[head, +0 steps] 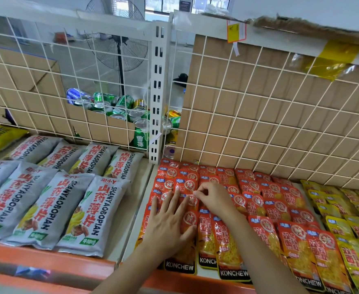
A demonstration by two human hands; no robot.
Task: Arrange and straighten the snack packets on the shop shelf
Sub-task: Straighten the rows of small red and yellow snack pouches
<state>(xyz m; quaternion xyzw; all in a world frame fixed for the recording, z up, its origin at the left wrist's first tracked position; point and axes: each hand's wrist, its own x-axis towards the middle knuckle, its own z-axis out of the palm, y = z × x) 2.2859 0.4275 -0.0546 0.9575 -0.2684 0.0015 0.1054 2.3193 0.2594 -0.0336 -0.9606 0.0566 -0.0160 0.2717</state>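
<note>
a person's left hand (167, 225) presses flat, fingers spread, holding nothing, on the glossy red-and-orange snack packets (227, 209) lying in overlapping rows on the white shop shelf (129, 236), while the right hand (213, 198) pinches one packet's top edge between narrow fingertips. the slick, shingled pouches will likely slide and skew their neighbours if tugged. the orange shelf lip (47, 258) in front and the white wire grid back panel (259, 124) leave little room.

Shelf (132, 234), red packets (265, 209), grey packets (47, 209)
</note>
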